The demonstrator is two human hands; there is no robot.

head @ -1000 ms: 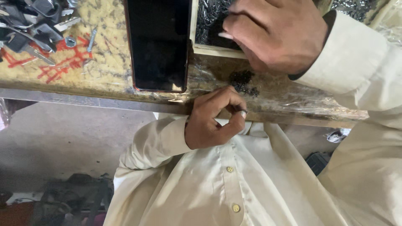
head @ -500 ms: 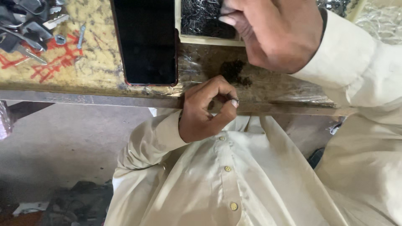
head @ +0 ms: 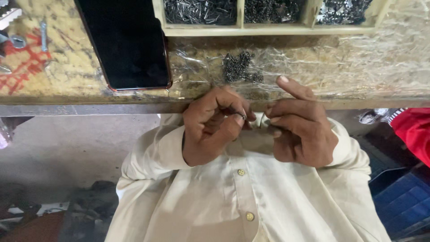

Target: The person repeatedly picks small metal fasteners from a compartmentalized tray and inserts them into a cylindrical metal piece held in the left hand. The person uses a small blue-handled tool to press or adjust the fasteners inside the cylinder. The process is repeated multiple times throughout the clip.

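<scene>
The worktop (head: 67, 71) looks like rough pressed chipboard, yellowish and speckled, with a patch of red paint at its left. A sheet of clear plastic film (head: 349, 67), crinkled and shiny, lies over its right part. The phone (head: 127, 45) has a smooth, glossy black glass face with a thin reddish rim. The tray (head: 268, 30) seems painted wood, matt cream, its compartments full of small dark metal pieces with a dull gleam. A heap of screws (head: 239, 67) on the film is dark, matt metal. The shirt (head: 251, 197) is soft cream cloth, matt, with plain pale buttons.
</scene>
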